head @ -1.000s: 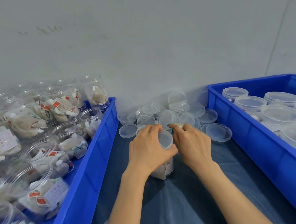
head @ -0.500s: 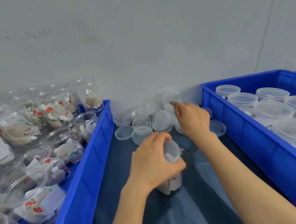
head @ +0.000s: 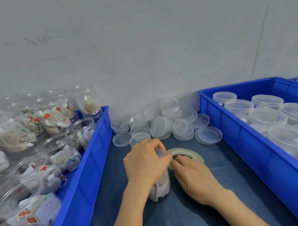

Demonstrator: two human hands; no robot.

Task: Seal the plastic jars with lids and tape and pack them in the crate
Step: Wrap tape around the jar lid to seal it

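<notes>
Your left hand [head: 146, 162] has its fingers curled round the top of the plastic jar [head: 160, 188], which stands upright mid-tabletop [head: 217, 161]. Right hand [head: 196, 179] at the jar's 3 o'clock, fingers on the tape roll [head: 185, 150]; pinching or not, can't tell. Loose lids [head: 163, 126] at 12, open-jar crate [head: 96, 151] at 9, lidded-jar crate [head: 237, 139] at 3.
</notes>
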